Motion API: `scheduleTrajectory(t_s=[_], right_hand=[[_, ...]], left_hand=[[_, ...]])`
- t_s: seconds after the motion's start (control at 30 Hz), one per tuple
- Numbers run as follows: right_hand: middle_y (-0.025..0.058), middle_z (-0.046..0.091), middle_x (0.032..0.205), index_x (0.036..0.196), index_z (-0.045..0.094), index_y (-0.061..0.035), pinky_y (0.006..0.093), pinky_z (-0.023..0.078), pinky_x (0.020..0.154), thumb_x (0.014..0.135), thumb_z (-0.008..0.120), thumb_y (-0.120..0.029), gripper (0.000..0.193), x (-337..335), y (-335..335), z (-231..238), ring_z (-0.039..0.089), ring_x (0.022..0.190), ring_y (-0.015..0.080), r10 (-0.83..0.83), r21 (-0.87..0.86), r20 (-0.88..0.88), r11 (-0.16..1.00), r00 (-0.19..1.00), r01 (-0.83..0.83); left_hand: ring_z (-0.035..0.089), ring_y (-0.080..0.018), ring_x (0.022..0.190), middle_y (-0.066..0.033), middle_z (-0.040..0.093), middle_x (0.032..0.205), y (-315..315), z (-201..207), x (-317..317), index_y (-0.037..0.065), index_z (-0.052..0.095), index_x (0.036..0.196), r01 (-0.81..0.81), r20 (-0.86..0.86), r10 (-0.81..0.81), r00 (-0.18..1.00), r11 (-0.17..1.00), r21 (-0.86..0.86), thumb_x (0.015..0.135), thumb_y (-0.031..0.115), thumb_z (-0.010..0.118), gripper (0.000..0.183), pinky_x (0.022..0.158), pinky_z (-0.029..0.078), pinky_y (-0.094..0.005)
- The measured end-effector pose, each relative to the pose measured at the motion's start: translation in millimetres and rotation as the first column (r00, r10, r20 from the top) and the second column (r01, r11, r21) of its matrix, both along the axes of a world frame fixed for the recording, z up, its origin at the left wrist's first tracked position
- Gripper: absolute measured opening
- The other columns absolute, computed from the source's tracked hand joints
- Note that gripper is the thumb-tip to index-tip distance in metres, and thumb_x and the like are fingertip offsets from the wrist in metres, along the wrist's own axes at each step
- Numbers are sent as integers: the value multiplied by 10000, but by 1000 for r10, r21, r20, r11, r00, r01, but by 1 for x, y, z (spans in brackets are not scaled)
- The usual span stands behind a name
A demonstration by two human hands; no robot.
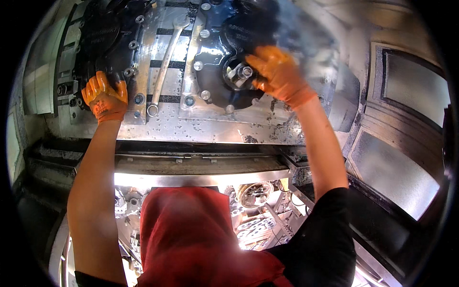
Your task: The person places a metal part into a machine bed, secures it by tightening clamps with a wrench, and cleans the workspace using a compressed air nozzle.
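My left hand [104, 99], in an orange glove, lies with its fingers stretched out on the lower edge of a black cover-like casting [98, 48]. My right hand [279, 74], gloved the same way and slightly blurred, hovers beside a clamp bolt and nut [245, 72] in the round opening of a second black casting [210, 79]. Its fingers are apart and nothing shows in them; its palm side is partly hidden. A long combination wrench [165, 67] lies between the two castings, its ring end toward me.
Both castings sit on metal fixture plates [160, 125] inside a machine enclosure, with bolts along their edges and dark chips scattered about. Wall panels with windows [413, 76] stand at the right. Nearer me runs a metal sill [201, 179]; a round basket of parts [256, 194] is below it.
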State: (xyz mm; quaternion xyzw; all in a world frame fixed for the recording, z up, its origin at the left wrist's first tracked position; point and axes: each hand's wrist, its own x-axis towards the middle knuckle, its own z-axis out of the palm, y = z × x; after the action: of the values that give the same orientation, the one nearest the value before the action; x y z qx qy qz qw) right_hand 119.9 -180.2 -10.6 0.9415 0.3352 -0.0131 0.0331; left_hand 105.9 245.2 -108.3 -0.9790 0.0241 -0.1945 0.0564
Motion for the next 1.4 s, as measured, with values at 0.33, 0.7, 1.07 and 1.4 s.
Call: scheduleTrajectory(t_s=[0.33,0.7,1.07,1.4], right_hand=[[155,626,777,856,610,-48,447,501,645,713,742,-353,362,-112,25,5,626,719,354,-526,260,-380,729,761,634],[194,657,876,938,649,3,434,506,763,729,737,-410,472,-67,205,-16,634,841,367,-640,319,-390,581,662,749],[231,370,1439,1442,304,21,534,190,1140,690,735,-591,1062,142,6,-13,297,1364,394,-659,178,192,752,727,634],[229,580,1265,1238,556,4,443,442,990,730,753,-340,644,162,-27,-20,544,1166,413,-136,304,28,945,990,121]], left_hand=[[537,-292,955,-139,561,953,1,7,-2,49,549,1043,-41,-45,39,998,998,-55,723,398,672,489,856,377,-449],[533,-299,928,-124,545,937,-4,11,2,63,537,1031,-58,-109,44,993,990,-127,698,397,662,488,869,371,-435],[529,-345,905,-160,541,957,-4,7,2,-10,547,1090,16,-1,-16,1000,992,-122,702,347,647,537,883,383,-487],[499,-408,1051,-233,532,1104,13,-17,-8,-70,513,1216,-31,-80,24,997,995,-94,722,385,610,679,1029,307,-570]])
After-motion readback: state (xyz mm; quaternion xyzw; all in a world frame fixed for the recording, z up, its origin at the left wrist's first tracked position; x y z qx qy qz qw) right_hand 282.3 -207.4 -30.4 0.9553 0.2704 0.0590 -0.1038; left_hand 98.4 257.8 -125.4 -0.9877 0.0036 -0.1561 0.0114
